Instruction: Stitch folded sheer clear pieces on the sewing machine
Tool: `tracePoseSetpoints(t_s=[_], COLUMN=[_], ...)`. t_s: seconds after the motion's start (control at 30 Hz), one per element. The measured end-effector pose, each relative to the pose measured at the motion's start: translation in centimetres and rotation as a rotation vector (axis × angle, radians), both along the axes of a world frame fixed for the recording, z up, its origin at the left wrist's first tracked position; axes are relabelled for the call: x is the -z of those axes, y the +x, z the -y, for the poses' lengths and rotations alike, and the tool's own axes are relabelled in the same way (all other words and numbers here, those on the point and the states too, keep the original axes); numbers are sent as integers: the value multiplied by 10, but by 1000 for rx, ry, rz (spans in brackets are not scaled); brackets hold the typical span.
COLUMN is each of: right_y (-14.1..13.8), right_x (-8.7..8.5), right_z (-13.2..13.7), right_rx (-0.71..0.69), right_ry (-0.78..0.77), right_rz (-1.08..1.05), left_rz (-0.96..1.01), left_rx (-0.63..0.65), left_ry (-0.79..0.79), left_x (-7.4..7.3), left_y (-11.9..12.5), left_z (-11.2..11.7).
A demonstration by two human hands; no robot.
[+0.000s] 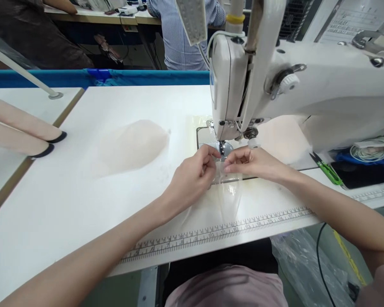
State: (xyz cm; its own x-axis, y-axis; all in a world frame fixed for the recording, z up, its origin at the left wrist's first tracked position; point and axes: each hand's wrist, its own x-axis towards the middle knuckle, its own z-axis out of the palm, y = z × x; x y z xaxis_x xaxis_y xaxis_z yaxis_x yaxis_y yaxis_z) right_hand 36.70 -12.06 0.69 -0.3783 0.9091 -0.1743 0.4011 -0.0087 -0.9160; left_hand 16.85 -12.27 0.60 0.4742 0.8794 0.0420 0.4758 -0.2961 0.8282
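Observation:
My left hand point(192, 177) and my right hand point(252, 164) meet just in front of the presser foot point(223, 149) of a white sewing machine point(275, 85). Both hands pinch the top edge of a thin sheer fabric piece point(228, 194), fingers curled together. The fabric hangs back toward me across the white table point(83, 192), almost see-through. The needle area sits directly behind my fingertips.
A pile of sheer pale fabric point(132, 145) lies to the left. Green thread snips point(328, 169) rest at the right near coiled cable point(374, 149). A printed ruler point(230, 230) runs along the front edge. Pale stocking forms with black toes point(25, 132) lie far left. People stand behind.

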Motion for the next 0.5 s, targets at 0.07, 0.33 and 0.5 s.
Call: tracePoseSetpoints(t_s=[0.07, 0.33, 0.5], right_y=[1, -5, -7], right_x=[1, 11, 21], right_z=[-5, 10, 16], right_rx=[39, 110, 76], right_ry=[-38, 103, 525], right_rz=[38, -23, 23], left_rz=[-15, -55, -63], left_rx=[-11, -59, -24], left_ry=[17, 23, 189], left_x=[0, 15, 19], left_y=[0, -7, -9], left_z=[-1, -3, -3])
